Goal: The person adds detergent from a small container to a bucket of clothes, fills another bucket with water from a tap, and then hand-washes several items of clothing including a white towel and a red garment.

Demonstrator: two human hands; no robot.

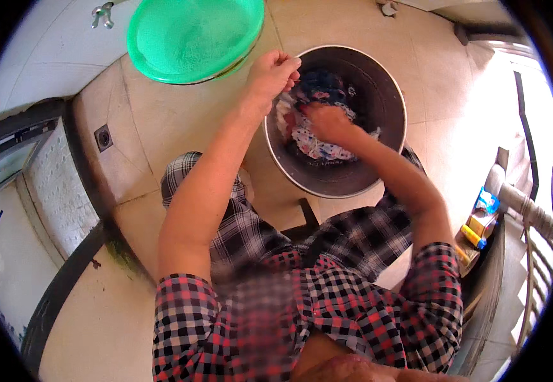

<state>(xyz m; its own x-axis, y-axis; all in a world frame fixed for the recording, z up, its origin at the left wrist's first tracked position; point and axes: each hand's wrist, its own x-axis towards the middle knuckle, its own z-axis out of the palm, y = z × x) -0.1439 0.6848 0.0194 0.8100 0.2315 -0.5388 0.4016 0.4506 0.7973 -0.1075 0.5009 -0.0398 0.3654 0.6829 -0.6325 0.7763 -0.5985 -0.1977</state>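
A round dark tub with a pale rim [336, 195] stands on the tiled floor before me, holding wet cloth items. Among them are a white cloth with small blue and red spots [321, 145] and a dark blue cloth [321, 85]. My left hand [278, 71] is raised over the tub's upper left rim, its fingers drawn together; whether they pinch part of a cloth is not clear. Inside the tub, my right hand [326, 122] reaches down onto the spotted cloth, blurred, with its fingertips hidden. A pale, reddish cloth [285, 117] lies at the tub's left side, below my left hand.
A bright green basin [135, 57] with sudsy water stands beyond the tub to the left. A metal tap [103, 15] is on the wall at upper left, and a floor drain [103, 138] lies below it. Boxes and a yellow bottle [473, 236] stand at right beside a railing.
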